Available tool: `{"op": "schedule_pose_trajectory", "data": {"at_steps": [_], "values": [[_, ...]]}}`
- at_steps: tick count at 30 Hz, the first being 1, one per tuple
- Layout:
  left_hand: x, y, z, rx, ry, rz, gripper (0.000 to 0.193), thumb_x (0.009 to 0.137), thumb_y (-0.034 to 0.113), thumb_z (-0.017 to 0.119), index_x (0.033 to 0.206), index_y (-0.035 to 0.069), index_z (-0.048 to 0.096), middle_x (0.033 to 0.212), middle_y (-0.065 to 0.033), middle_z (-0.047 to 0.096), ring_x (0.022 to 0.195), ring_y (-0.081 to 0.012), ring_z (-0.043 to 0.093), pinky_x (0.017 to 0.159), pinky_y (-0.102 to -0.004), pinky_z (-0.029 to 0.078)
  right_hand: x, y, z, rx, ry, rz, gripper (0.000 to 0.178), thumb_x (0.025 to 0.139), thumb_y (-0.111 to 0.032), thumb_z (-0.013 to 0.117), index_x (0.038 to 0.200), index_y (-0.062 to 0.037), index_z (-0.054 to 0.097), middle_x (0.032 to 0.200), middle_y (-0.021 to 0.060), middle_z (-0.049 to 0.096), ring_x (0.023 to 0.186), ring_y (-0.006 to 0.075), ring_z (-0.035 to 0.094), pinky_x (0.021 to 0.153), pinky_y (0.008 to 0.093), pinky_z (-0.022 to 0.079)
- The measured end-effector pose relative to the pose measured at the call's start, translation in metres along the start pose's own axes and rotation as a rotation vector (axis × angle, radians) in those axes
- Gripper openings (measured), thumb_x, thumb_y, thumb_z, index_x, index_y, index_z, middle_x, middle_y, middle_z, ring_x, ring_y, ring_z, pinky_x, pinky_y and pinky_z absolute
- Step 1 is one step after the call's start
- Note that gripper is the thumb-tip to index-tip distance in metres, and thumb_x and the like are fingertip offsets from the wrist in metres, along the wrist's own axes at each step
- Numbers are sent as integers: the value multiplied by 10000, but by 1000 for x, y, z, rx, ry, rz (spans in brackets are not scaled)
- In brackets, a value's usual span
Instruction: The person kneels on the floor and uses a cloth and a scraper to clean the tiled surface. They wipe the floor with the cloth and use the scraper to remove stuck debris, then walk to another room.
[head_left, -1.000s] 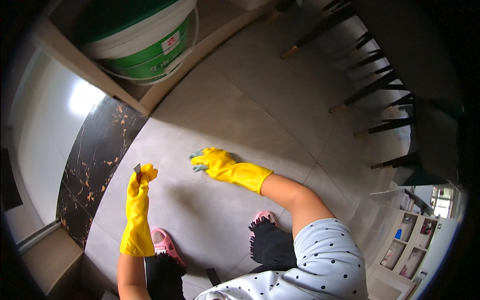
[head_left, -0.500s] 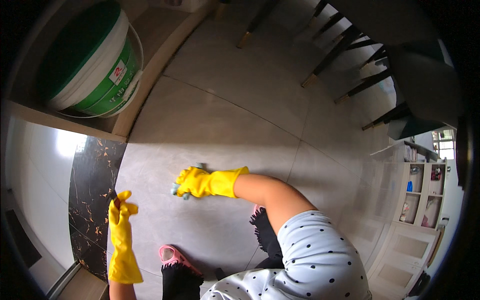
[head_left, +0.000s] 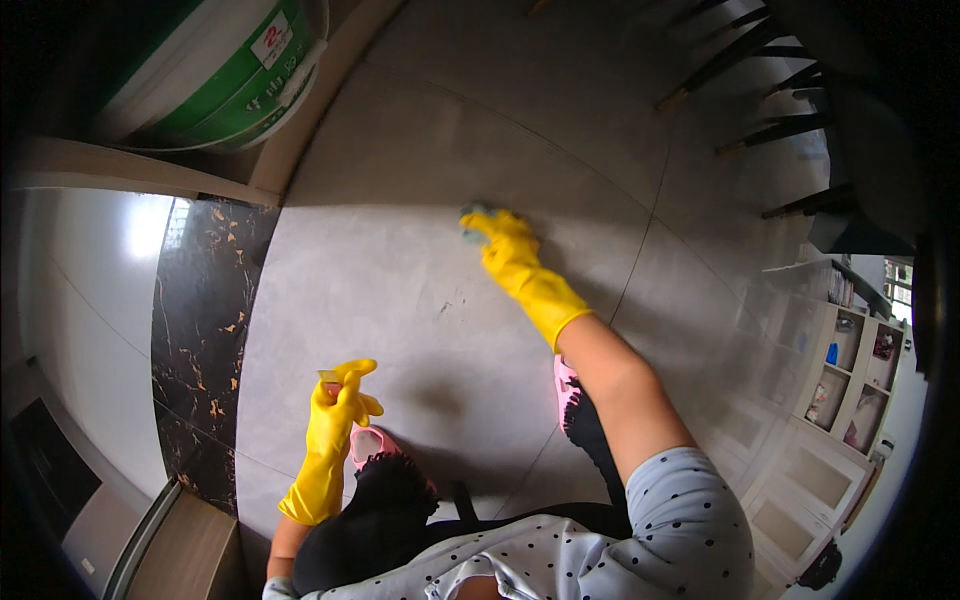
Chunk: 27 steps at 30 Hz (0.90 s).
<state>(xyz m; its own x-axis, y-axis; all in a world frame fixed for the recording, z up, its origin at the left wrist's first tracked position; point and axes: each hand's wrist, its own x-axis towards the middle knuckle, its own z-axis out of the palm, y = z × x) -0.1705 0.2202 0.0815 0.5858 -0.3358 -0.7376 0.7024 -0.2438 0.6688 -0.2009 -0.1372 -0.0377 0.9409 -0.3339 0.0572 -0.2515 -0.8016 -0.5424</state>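
My right hand (head_left: 510,245), in a yellow rubber glove, presses a bunched grey-blue cloth (head_left: 472,232) against the grey tiled floor (head_left: 350,270). The fingers cover most of the cloth. My left hand (head_left: 342,405), gloved the same way, is raised above the floor near my pink shoe (head_left: 370,445). Its fingers are bent around a small thing with a reddish part, too small and covered to name. Between the two hands, a few small dark marks (head_left: 450,305) show on the floor.
At the upper left, a green and white bucket (head_left: 225,85) stands on a wooden ledge (head_left: 110,165). A black marbled strip (head_left: 200,340) borders the floor. Dark chair legs (head_left: 725,65) rise at the upper right. A white cabinet (head_left: 815,460) stands far right.
My right hand has swept the cloth forward and to the right. My left hand has moved right, away from the marbled strip. The view has shifted, so the bucket sits higher.
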Motion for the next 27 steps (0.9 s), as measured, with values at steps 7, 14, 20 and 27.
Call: {"op": "schedule_pose_trajectory", "data": {"at_steps": [7,14,20,27], "values": [[0,30,3,121,-107,-67,271,985,217,535,1107,-1,640,613,-65,616,499,-124,570,487,-236,404,-32,-72,-25,311,-197,74,369,803,-61,618,1131,-225,660,1146,85,627,1048,327,576,916,363,484],[11,11,2,5,-147,-90,248,989,174,522,1123,-10,620,845,-67,666,529,-145,589,517,-248,450,-56,-34,-15,54,63,160,373,758,-39,606,1106,-161,660,1143,108,652,1102,330,580,982,395,454],[10,13,6,-17,-206,-92,257,991,180,518,1130,-13,617,732,-65,639,549,-151,601,539,-252,461,-100,-81,-4,319,103,349,391,780,-25,590,1151,-141,633,1150,130,643,1027,332,615,915,390,495],[18,-24,-6,53,-158,-89,268,982,157,500,1180,12,609,654,-63,614,610,-159,603,609,-262,454,-164,-55,47,170,612,840,304,862,-41,557,1161,-77,603,1025,73,635,916,229,610,808,346,493]]}}
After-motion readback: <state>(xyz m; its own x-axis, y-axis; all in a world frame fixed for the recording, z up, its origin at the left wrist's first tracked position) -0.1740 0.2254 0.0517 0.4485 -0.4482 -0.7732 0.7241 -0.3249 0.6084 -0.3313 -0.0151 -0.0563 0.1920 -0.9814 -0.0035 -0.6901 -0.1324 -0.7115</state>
